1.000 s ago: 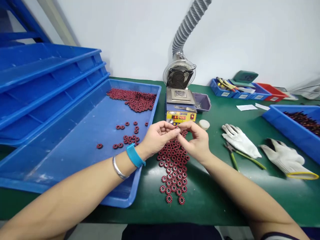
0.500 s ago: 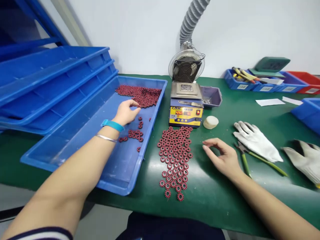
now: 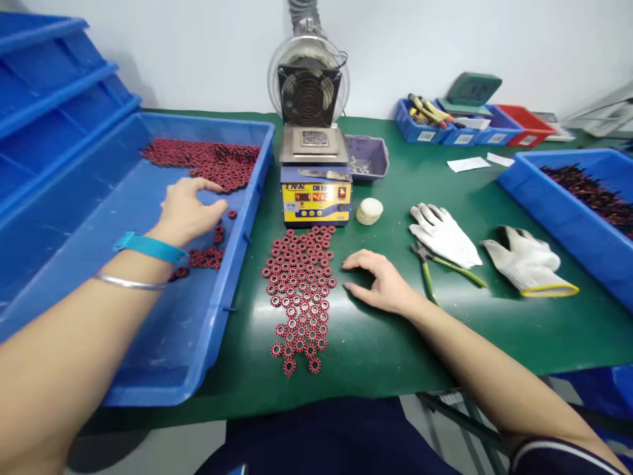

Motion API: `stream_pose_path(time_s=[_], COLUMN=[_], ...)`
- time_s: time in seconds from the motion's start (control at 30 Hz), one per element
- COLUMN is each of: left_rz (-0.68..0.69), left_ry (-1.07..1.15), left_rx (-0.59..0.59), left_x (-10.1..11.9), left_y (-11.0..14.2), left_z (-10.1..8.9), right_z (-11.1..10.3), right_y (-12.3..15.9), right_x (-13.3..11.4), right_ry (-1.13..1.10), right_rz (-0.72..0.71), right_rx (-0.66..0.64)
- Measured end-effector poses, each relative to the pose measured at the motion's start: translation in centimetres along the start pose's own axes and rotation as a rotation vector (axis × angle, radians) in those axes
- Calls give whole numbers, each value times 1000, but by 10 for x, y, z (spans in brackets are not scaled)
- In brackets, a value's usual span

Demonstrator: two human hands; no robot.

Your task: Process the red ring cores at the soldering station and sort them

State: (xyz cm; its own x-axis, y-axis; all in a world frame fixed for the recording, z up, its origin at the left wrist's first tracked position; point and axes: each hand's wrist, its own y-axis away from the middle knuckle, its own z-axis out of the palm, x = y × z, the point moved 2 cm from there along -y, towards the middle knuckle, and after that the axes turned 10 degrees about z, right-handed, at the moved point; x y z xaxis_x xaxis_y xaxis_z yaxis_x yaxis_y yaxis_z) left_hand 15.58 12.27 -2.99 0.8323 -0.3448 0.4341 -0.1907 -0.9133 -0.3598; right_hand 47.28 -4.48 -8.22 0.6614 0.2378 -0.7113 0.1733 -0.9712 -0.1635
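My left hand (image 3: 185,210) hovers over the blue tray (image 3: 212,330), its thumb and index finger apart with nothing seen between them. Just beyond its fingertips is a dense heap of small red toothed rings (image 3: 198,156). A few loose rings (image 3: 208,257) lie nearer in the same tray, partly screened by the hand. On the green table my right hand (image 3: 376,282) rests with fingers curled but apart, holding nothing. It is closest to a patch of red toothed rings (image 3: 299,284) spread flat in front of the yellow-and-blue heating unit (image 3: 316,198).
A white round block (image 3: 369,211) stands right of the unit. Further right lie green-handled cutters (image 3: 426,277) and white gloves (image 3: 445,234). A second blue tray (image 3: 554,204) with dark parts is at the right edge, stacked blue trays (image 3: 59,99) at the left.
My hands have parted from over the spread rings, where both fingered a small part. The left has moved over the tray and opened its fingers; the right has moved down onto the table.
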Motion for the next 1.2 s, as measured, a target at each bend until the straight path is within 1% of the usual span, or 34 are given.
stream_pose_path(time_s=[0.1,0.23,0.3,0.37,0.43,0.5,0.57,0.63,0.7,0.8,0.83,0.9,1.0,1.1,1.13,1.2], left_rz=[-5,114,194,277,352,408,419,377,304,239,236,249,316,386,382,317], left_ry=[22,147,218,315,406,468,516,584,663,778,809,846,836,833,843,876], left_rx=[73,68,68,48,-4,-72,-147,-222,-280,-295,-285,-248,-146,-43,5,132], left_x=[27,58,69,79,90,98,104,107,106,103,103,102,104,106,106,102], left_y=[12,29,36,43,51,59,64,67,68,68,68,68,70,69,68,64], left_z=[-10,-11,-10,-8,-6,-3,0,3,4,3,2,1,0,-4,-6,-11], right_z=[12,19,17,12,2,-12,-29,-42,-45,-31,-23,-9,5,9,7,0], right_y=[-2,-3,-3,-6,-16,-33,-55,-75,-87,-88,-85,-79,-74,-74,-75,-80], right_x=[-7,-13,-14,-12,-12,-15,-23,-37,-55,-80,-87,-96,-103,-103,-102,-98], right_ry=[36,11,-116,-341,-565,-689,-729,-736,-712,-629,-607,-582,-581,-640,-659,-665], right_rz=[3,61,127,237,348,391,355,286,220,144,123,80,32,51,65,95], right_rx=[-62,-41,-20,-11,-2,28,89,117,62,-89,-121,-142,-146,-173,-176,-160])
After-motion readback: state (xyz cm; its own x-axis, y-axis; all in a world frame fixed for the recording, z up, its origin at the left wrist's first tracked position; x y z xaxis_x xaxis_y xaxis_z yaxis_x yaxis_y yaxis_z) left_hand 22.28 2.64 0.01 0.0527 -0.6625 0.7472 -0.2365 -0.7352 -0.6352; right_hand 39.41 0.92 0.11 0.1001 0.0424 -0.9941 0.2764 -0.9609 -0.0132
